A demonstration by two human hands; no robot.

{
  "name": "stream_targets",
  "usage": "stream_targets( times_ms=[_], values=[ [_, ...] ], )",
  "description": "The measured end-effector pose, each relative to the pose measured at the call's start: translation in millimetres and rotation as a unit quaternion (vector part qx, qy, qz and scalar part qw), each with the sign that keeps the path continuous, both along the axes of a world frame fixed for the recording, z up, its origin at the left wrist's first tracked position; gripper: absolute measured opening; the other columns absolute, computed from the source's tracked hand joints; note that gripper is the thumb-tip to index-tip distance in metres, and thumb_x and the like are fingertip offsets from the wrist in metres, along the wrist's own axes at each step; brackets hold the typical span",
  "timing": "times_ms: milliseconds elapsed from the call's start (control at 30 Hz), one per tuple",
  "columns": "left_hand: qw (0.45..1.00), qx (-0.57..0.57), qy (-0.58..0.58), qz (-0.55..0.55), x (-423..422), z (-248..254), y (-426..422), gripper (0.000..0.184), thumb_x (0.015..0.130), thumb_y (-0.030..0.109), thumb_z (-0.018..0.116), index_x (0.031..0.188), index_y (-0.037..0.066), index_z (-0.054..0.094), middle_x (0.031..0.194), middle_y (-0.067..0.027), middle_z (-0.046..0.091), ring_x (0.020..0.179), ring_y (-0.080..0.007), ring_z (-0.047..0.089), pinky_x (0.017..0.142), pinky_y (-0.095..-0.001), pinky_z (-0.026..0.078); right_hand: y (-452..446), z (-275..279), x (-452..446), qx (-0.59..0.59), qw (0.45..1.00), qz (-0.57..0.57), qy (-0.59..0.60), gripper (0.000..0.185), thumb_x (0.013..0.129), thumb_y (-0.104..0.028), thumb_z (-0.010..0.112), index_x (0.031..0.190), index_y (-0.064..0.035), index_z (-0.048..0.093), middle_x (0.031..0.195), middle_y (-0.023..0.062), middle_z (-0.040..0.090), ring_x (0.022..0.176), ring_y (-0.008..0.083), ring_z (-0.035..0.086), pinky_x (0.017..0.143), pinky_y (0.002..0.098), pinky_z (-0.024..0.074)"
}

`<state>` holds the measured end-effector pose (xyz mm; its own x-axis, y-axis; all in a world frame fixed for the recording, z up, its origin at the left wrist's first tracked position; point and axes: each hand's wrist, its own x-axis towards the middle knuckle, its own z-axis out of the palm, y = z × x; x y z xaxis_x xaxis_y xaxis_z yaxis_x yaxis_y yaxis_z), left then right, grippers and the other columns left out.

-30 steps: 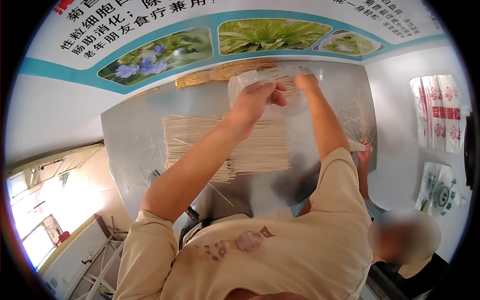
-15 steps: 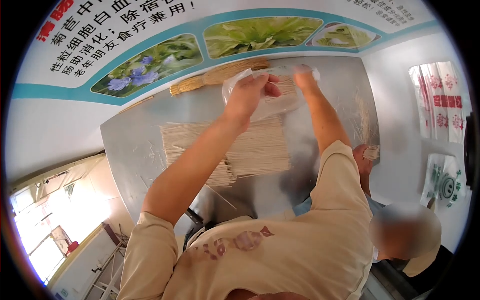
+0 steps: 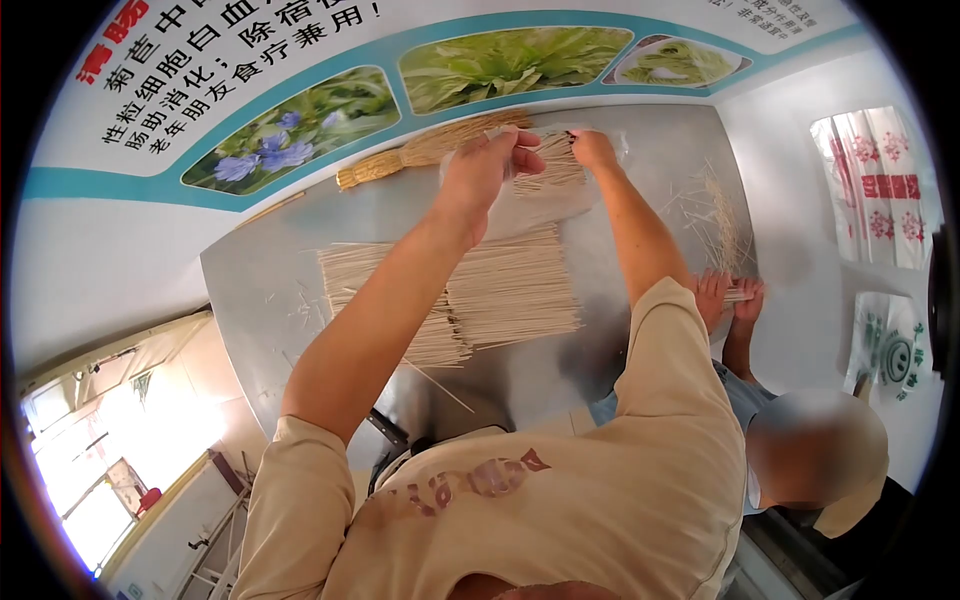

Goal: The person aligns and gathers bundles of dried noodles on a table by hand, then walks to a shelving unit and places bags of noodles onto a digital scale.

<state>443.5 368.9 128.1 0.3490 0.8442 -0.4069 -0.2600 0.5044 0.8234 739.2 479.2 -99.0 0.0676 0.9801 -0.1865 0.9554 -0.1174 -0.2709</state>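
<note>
Beyond the noodle rows, my left hand is closed on the left edge of a clear plastic bag, fingers curled. At the bag's far right side, my right hand is closed on its edge, near the noodle ends. A bundle of dried noodles lies in or on the thin plastic between my hands; which of the two I cannot tell. Nearer to me, two side-by-side stacks of straight dried noodles lie on the metal table, under and beside my left forearm.
A straw broom lies along the back wall. At the right, a co-worker's hands grip a noodle bundle near loose noodle scraps. Printed plastic bags hang on the right wall. A black handle shows at the front edge.
My right hand has moved slightly down and left along the bag, and the noodles between my hands show more plainly. The co-worker's second hand has come into view at the noodle bundle.
</note>
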Motion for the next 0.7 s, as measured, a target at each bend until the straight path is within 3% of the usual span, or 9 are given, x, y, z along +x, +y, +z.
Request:
stream_targets(
  times_ms=[100,267,333,400,500,567,633,667,700],
  values=[
    [1.000,0.002,0.011,-0.001,-6.4,-3.2,-0.8,0.035,0.105,0.028,0.044,0.114,0.003,0.065,0.094,-0.0057,0.069,0.097,-0.0146,0.060,0.097,-0.0291,0.041,11.3,-10.5,-0.8,-0.051,0.998,0.035,0.018,0.037,0.089,-0.016,0.054,0.122,-0.0134,0.070,0.122,0.0200,0.066,0.111,0.0358,0.064,0.096,0.0419,0.0508],
    [0.994,0.082,0.068,-0.038,-26.0,-32.0,-8.0,0.032,0.102,0.028,0.050,0.115,0.004,0.067,0.098,-0.0059,0.071,0.105,-0.0142,0.061,0.100,-0.0286,0.040,17.6,-7.6,10.3,-0.116,0.981,0.144,-0.057,0.026,0.087,-0.019,0.055,0.103,-0.0041,0.070,0.105,0.0244,0.067,0.099,0.0409,0.064,0.086,0.0453,0.0519],
    [0.992,0.041,0.111,-0.040,-47.1,-25.5,-23.6,0.032,0.101,0.028,0.051,0.114,0.004,0.066,0.099,-0.0057,0.071,0.106,-0.0145,0.062,0.100,-0.0288,0.041,6.6,12.4,15.8,-0.058,0.984,0.159,-0.059,0.026,0.086,-0.021,0.056,0.095,-0.0004,0.070,0.099,0.0261,0.068,0.094,0.0429,0.065,0.082,0.0467,0.0523],
    [0.988,0.034,0.144,-0.044,-70.3,-29.1,-20.9,0.031,0.101,0.029,0.053,0.114,0.004,0.066,0.101,-0.0055,0.071,0.107,-0.0149,0.062,0.100,-0.0290,0.041,-52.4,77.3,-25.2,0.108,0.988,0.078,0.079,0.027,0.089,-0.019,0.054,0.097,0.0027,0.069,0.098,0.0247,0.069,0.094,0.0400,0.066,0.082,0.0439,0.0525],
    [0.996,-0.022,0.078,0.038,-105.9,-49.9,-17.5,0.029,0.099,0.029,0.056,0.113,0.006,0.066,0.105,-0.0045,0.071,0.106,-0.0151,0.063,0.098,-0.0299,0.043,-174.2,163.6,-126.1,0.289,0.888,-0.068,0.351,0.020,0.096,-0.008,0.052,0.106,0.0020,0.066,0.099,0.0129,0.073,0.098,0.0238,0.070,0.085,0.0339,0.0514],
    [0.988,-0.059,0.094,0.111,-124.1,-60.8,-19.2,0.024,0.098,0.027,0.058,0.112,0.008,0.066,0.106,-0.0038,0.070,0.103,-0.0153,0.064,0.094,-0.0317,0.046,-242.0,155.3,-171.9,0.329,0.835,-0.095,0.430,0.014,0.096,-0.002,0.055,0.102,-0.0014,0.067,0.090,0.0056,0.071,0.090,0.0144,0.067,0.082,0.0296,0.0505],
    [0.986,-0.035,0.116,0.114,-147.4,-65.7,-32.7,0.025,0.096,0.026,0.061,0.113,0.009,0.066,0.104,-0.0018,0.069,0.099,-0.0145,0.063,0.087,-0.0315,0.047,-313.2,140.1,-232.5,0.179,0.743,-0.135,0.630,0.010,0.098,-0.008,0.059,0.100,-0.0012,0.065,0.083,0.0043,0.066,0.077,0.0123,0.060,0.075,0.0268,0.0487],
    [0.970,0.038,0.201,0.129,-159.6,-75.4,-42.1,0.027,0.096,0.027,0.062,0.114,0.008,0.066,0.104,-0.0012,0.069,0.098,-0.0141,0.063,0.085,-0.0305,0.048,-346.3,129.0,-255.8,0.059,0.721,-0.167,0.670,0.012,0.098,-0.013,0.060,0.099,-0.0011,0.064,0.080,0.0033,0.064,0.076,0.0108,0.059,0.071,0.0263,0.0485],
    [0.944,0.105,0.281,0.139,-170.7,-85.6,-60.4,0.029,0.095,0.028,0.063,0.115,0.008,0.067,0.104,-0.0007,0.069,0.098,-0.0137,0.062,0.083,-0.0295,0.048,-376.2,102.2,-270.1,-0.023,0.783,-0.181,0.594,0.015,0.095,-0.016,0.064,0.100,-0.0019,0.064,0.077,0.0073,0.067,0.072,0.0173,0.064,0.070,0.0293,0.0501]
  ],
)
